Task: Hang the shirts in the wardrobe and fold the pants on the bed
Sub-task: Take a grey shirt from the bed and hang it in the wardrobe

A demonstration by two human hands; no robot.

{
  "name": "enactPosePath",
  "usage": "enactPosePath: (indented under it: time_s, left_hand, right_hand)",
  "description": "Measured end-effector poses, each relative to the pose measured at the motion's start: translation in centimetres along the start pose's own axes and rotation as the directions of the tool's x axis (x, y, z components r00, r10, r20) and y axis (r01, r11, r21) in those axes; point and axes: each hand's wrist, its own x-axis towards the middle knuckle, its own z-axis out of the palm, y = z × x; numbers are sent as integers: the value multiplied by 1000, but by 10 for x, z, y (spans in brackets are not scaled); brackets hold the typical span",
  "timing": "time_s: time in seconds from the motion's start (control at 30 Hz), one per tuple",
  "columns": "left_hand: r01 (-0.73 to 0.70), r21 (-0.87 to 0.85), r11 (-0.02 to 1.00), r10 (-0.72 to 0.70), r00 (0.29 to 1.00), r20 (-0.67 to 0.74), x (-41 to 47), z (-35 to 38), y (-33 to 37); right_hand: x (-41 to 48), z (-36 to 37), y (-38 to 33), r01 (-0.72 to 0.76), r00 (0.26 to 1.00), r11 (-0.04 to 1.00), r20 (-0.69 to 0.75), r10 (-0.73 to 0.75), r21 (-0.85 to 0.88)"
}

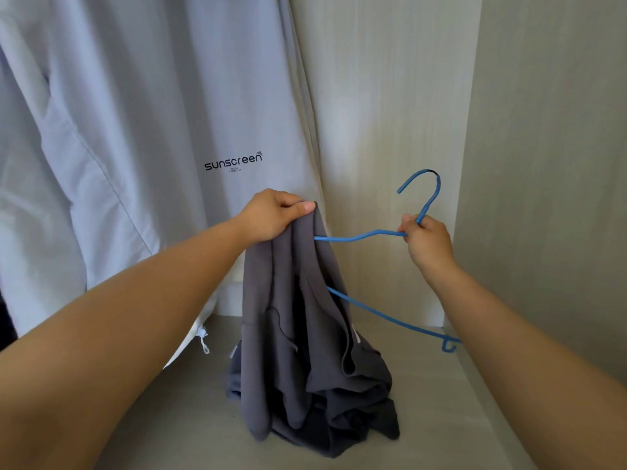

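A dark grey shirt (298, 334) hangs in folds from my left hand (271, 215), which grips its top edge. The shirt's lower part is bunched on the wardrobe floor (441, 418). My right hand (427, 242) grips a blue wire hanger (369, 310) at the base of its hook. The hanger's left arm runs into the grey cloth just below my left hand, and its lower bar comes out of the shirt toward the right.
A pale blue-grey jacket (135, 130) printed "sunscreen" hangs at the left and fills that side. The wardrobe's light wooden back panel (390, 96) and right side wall (543, 164) close in the space.
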Motion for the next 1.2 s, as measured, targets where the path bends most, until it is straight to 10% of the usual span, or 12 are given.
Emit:
enactPosePath:
  time_s: [0.5, 1.2]
  left_hand:
    - [-289, 662, 692, 35, 929, 369, -8, 3, 30]
    - [-138, 236, 962, 157, 985, -66, -15, 35, 48]
  right_hand:
    - [1, -16, -7, -21, 1000, 999, 11, 20, 47]
    - [-10, 24, -56, 326, 932, 938, 205, -299, -114]
